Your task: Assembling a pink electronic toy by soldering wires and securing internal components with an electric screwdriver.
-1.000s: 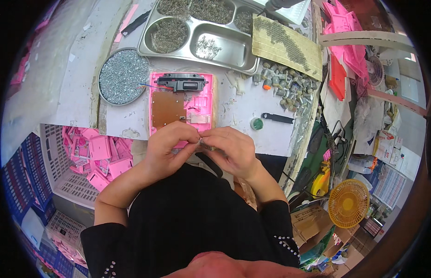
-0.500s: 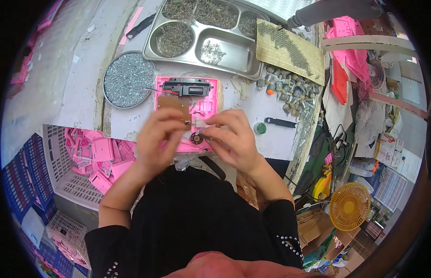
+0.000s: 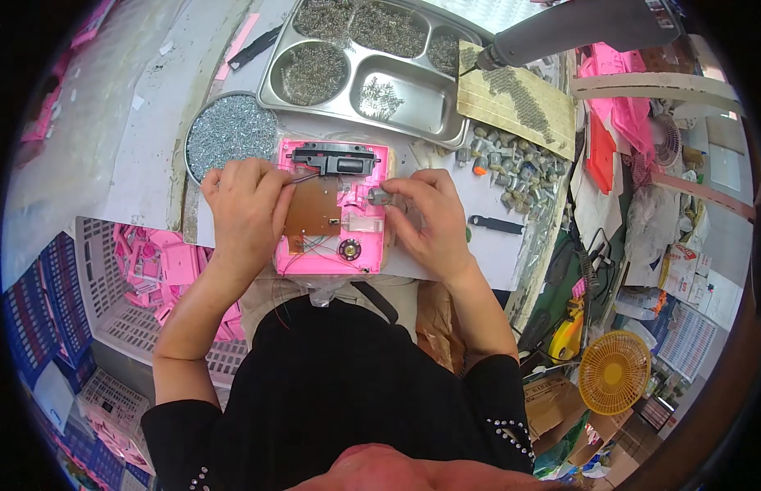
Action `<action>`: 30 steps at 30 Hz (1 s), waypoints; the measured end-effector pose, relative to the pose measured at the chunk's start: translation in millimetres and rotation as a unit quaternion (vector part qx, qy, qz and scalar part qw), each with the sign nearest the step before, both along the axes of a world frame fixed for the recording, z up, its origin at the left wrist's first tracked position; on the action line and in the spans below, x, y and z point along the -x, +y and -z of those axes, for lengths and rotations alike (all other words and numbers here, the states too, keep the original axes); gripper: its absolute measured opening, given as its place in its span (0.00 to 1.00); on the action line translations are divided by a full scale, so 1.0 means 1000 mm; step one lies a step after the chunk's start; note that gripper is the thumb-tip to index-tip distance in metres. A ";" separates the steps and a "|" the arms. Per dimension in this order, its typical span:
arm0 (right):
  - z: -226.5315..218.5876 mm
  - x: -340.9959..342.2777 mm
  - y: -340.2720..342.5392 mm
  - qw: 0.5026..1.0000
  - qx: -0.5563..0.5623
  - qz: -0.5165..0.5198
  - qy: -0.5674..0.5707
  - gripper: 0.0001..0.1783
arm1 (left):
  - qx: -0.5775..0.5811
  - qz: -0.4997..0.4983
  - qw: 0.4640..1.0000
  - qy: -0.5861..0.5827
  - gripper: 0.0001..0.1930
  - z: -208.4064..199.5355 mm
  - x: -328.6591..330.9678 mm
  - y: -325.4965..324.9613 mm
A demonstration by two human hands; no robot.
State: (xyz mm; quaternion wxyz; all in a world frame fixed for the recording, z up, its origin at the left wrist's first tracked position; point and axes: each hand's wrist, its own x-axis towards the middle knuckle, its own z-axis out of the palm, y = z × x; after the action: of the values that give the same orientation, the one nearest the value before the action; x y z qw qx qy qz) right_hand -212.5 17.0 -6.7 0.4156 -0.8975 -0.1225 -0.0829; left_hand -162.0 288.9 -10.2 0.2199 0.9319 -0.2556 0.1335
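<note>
A pink plastic housing (image 3: 319, 264) lies before me on the table. In it sit a brown circuit board (image 3: 311, 209), a black plastic mechanism (image 3: 335, 161) along the far side, a clear plastic piece (image 3: 365, 223) and a round dark part (image 3: 348, 250). My right hand (image 3: 433, 219) pinches a small grey motor (image 3: 379, 196) at the housing's right side. At the left edge, the fingers of my left hand (image 3: 246, 204) are closed on thin wires (image 3: 305, 177) by the board's upper corner. More thin wires run across the near left of the housing.
Beyond stand a round tray of silvery screws (image 3: 231, 135) and a divided steel tray (image 3: 429, 92) of small metal parts. Several small motors (image 3: 511, 168) lie right, near a cardboard sheet (image 3: 519, 106). A power screwdriver (image 3: 560, 37) hangs above. A crate of pink parts (image 3: 135, 327) stands left.
My left hand has moved left and up to the wires. My right hand has moved up and right, and now holds the motor. The clear piece lies uncovered in the housing.
</note>
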 end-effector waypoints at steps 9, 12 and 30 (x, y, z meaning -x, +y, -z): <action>-0.010 -0.017 -0.001 0.997 0.060 -0.051 0.000 0.17 | 0.071 0.085 0.994 -0.007 0.08 -0.017 0.003 -0.034; -0.014 -0.020 -0.002 0.996 0.064 -0.060 0.018 0.16 | 0.099 0.068 0.993 -0.019 0.10 -0.011 0.004 -0.019; -0.022 -0.027 0.013 0.985 0.158 -0.067 -0.011 0.11 | 0.180 0.032 0.983 -0.012 0.10 0.002 0.006 0.004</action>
State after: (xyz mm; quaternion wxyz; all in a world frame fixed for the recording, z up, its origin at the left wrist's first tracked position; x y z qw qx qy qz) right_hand -185.4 29.9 15.3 0.2716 -0.9407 -0.1981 -0.0446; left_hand -167.8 292.9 -12.4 0.3850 0.8670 -0.2596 0.1809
